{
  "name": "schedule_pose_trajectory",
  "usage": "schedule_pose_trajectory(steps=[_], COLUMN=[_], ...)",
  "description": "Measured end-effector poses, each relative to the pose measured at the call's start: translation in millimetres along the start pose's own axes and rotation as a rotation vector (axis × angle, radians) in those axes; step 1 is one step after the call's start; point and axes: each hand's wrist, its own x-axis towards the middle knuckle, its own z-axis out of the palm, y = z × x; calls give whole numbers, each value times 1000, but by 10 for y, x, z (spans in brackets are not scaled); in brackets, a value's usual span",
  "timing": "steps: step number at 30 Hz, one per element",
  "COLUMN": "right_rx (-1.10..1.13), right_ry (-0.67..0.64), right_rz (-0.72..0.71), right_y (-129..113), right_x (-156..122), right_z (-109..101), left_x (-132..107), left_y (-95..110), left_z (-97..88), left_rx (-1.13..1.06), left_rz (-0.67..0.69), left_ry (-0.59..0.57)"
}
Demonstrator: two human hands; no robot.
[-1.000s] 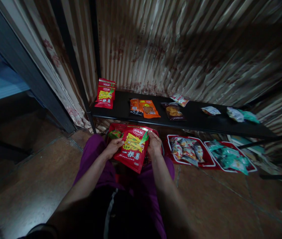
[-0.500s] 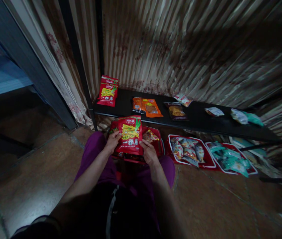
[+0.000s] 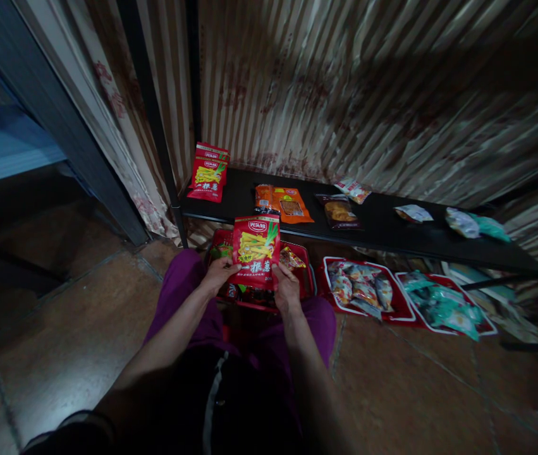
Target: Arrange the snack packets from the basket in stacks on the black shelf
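A red snack bag (image 3: 256, 246) with yellow sticks and a green scallion printed on it is held upright between my hands. My left hand (image 3: 220, 274) pinches its lower left edge, and my right hand (image 3: 286, 284) grips the lower right edge. Beneath the bag is a red basket (image 3: 310, 273) between my knees, partly hidden, with several packets in it, one a yellow-and-red packet (image 3: 292, 257). On the left end of the black shelf (image 3: 235, 183), more red snack bags (image 3: 208, 174) of the same print lean upright, one overlapping another.
Along the shelf lie orange packets (image 3: 290, 204), a brown packet (image 3: 338, 211), a white-and-red packet (image 3: 353, 189) and small packets farther right. On the floor at right stand a basket of silvery packets (image 3: 361, 284) and one of green packets (image 3: 442, 303). A black post (image 3: 155, 120) rises at left.
Both hands have raised the red snack bag slightly toward the shelf and moved it a little right. More of the basket's contents show below it. The view has shifted slightly.
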Motion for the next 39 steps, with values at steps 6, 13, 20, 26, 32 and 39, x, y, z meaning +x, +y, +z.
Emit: schedule_pose_trajectory(steps=[6, 13, 20, 26, 32, 39], right_rx=[-12, 11, 118, 52, 17, 41], right_ry=[6, -23, -103, -234, -284, -288], right_rz=[-35, -81, 18, 59, 92, 97], right_y=[25, 35, -23, -68, -61, -53], right_x=[-2, -61, -113, -199, -283, -331], right_z=[0, 72, 86, 72, 76, 108], left_x=[49, 32, 44, 48, 11, 11], left_y=[-11, 35, -23, -38, 29, -8], left_z=[3, 10, 25, 21, 36, 18], left_rx=[238, 585, 448, 324, 206, 83], left_rz=[140, 416, 413, 327, 342, 384], left_ry=[65, 201, 228, 222, 172, 180])
